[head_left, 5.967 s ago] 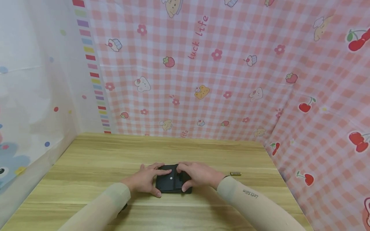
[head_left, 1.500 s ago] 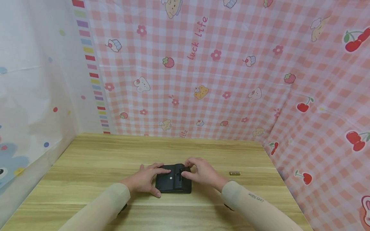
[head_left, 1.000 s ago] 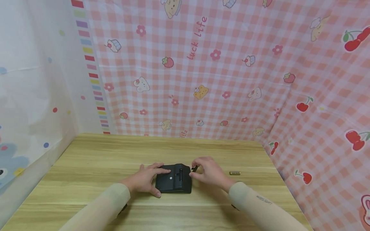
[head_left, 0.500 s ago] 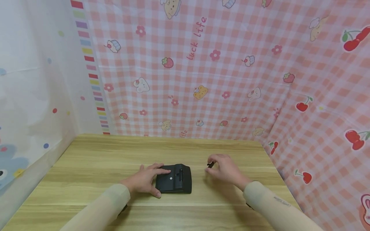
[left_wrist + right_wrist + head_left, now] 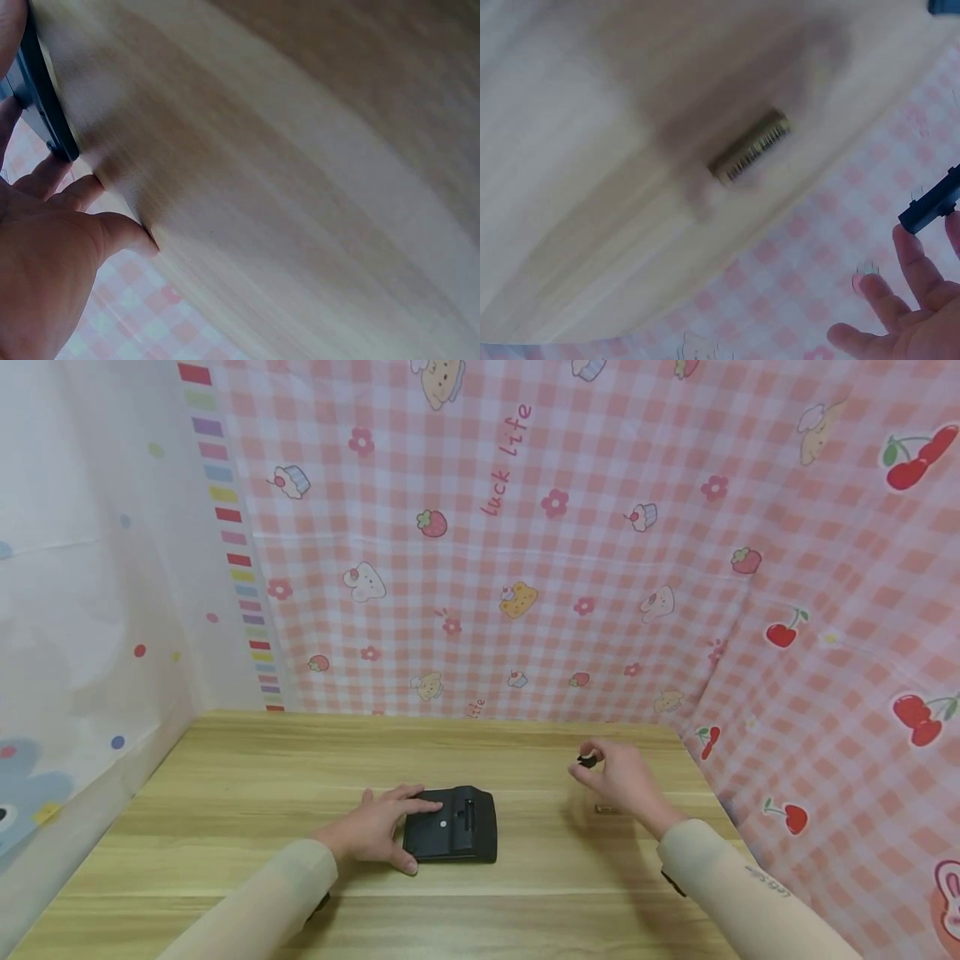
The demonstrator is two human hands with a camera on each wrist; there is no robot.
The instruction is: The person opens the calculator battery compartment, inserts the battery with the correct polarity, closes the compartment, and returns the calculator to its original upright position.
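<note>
A flat black device (image 5: 465,852), calculator-like and lying back side up, sits mid-table with its narrow battery slot (image 5: 470,814) uncovered. My left hand (image 5: 375,829) rests on its left part, fingers spread, index finger straight across the back and thumb at the near edge. In the left wrist view, the device's edge (image 5: 46,97) shows beside the fingers. Off to the right, my right hand (image 5: 622,781) pinches a small black battery cover (image 5: 587,761) above the table; small tabs show on the cover (image 5: 932,201) in the right wrist view. Below that hand lies a gold-and-black battery (image 5: 750,146).
The wooden table (image 5: 300,752) meets a pink checked cloth (image 5: 480,635) at its back and right. A white dotted cloth (image 5: 82,610) hangs along the left. In the head view, the right hand and wrist partly cover the battery (image 5: 604,809).
My right hand has lifted the battery cover off the device, baring the slot, and carried it right and away above the battery. The left hand and the device have stayed in place.
</note>
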